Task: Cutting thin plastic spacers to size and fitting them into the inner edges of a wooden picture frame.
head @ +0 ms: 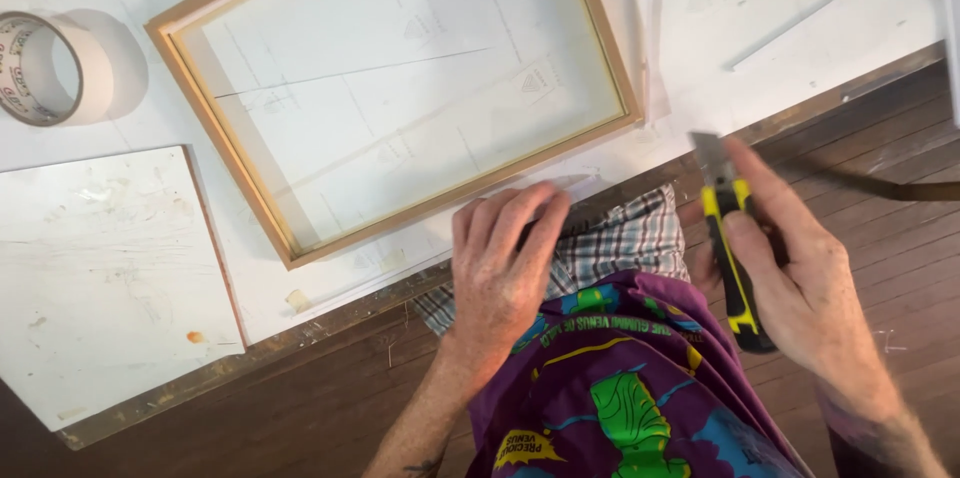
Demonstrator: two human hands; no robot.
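— The right hand point(800, 283) is gripping a yellow-and-black utility knife point(733, 258), fingers wrapped round the handle, the grey blade sticking out past the thumb. It is hovering off the bench point(330, 288), over the wooden floor point(900, 208), just beside the person's lap.

— And the left hand point(500, 258)?

— It is lying flat, fingers together, holding nothing, pressing on the bench's near edge just below the wooden frame point(395, 88).

— What is worrying you?

— The blade is standing bare and pointing toward the bench, with the left hand's fingers near its line. If the knife is drawn along that edge and skids, I judge it could be nicking those fingers, or the checked shorts point(620, 238) under it. A slip the other way could be scoring the frame's pale wood.

— How is the frame looking?

— It is a shallow rectangle of light, smooth timber, lying tilted on the bench, with a clear or white panel inside showing faint pencil lines. The bench top is looking white, painted and scuffed, its edge chipped to brown.

— Anything else about?

— A roll of pale tape point(45, 68) is sitting at far left, a smeared white board point(100, 278) below it, a thin white strip point(780, 35) at upper right.
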